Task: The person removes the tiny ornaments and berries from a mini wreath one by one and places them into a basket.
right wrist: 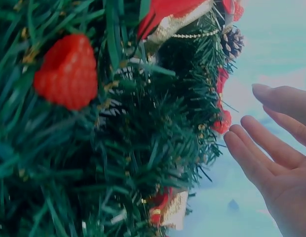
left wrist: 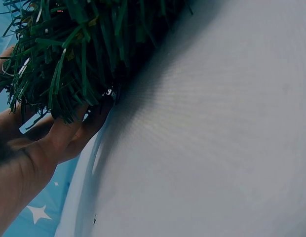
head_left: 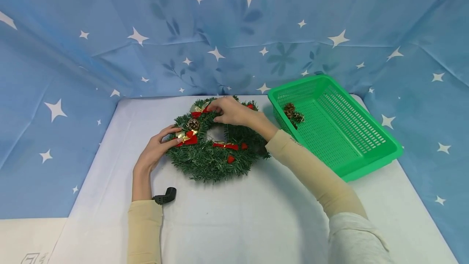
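Fingers of our left hand (head_left: 155, 148) grip the rim of the wreath (head_left: 212, 166) on the white table (head_left: 220, 223); our right hand's (head_left: 231, 110) stand apart by the upper bow (head_left: 198, 113). We seem to be arranging it, which calls for a light pinch. Foliage hides some left fingertips; right-hand contact is perhaps unclear.

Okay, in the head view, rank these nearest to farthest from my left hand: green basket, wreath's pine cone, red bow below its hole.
1. Pine cone: on the wreath's left side.
2. Red bow: at the hole's near edge.
3. Green basket: off to the right.
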Action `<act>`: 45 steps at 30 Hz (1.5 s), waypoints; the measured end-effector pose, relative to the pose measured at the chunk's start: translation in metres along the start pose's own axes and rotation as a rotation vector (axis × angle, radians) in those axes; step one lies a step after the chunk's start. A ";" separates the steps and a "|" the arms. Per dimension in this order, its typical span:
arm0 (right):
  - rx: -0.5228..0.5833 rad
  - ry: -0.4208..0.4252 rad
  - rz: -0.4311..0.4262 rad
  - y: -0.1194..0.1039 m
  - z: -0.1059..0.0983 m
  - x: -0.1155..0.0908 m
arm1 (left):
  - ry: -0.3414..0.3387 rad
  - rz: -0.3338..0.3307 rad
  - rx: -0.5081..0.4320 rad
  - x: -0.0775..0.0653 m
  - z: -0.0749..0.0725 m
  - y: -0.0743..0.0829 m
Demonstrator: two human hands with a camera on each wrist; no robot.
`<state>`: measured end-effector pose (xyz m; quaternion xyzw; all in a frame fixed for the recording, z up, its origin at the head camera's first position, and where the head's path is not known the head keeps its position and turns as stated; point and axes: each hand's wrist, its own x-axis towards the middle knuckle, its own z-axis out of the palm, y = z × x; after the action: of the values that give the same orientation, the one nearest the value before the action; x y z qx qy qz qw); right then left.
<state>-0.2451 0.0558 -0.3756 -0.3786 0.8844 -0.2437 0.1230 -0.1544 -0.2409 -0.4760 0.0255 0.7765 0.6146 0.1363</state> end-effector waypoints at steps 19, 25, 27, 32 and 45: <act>0.047 -0.014 -0.036 -0.008 0.016 0.022 | 0.003 0.006 -0.001 0.001 0.000 0.000; 0.034 -0.049 -0.031 -0.015 0.019 0.028 | 0.002 0.000 -0.001 0.000 -0.001 -0.001; 0.032 -0.058 -0.034 -0.016 0.020 0.030 | 0.003 0.001 0.004 0.000 -0.001 -0.001; -0.001 -0.072 -0.057 -0.020 0.021 0.035 | 0.006 0.006 0.005 0.001 0.000 -0.001; -0.039 -0.109 -0.072 -0.023 0.028 0.044 | 0.008 0.003 -0.017 0.001 0.001 -0.001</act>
<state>-0.2499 0.0003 -0.3889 -0.4254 0.8667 -0.2098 0.1546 -0.1549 -0.2402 -0.4774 0.0230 0.7718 0.6215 0.1324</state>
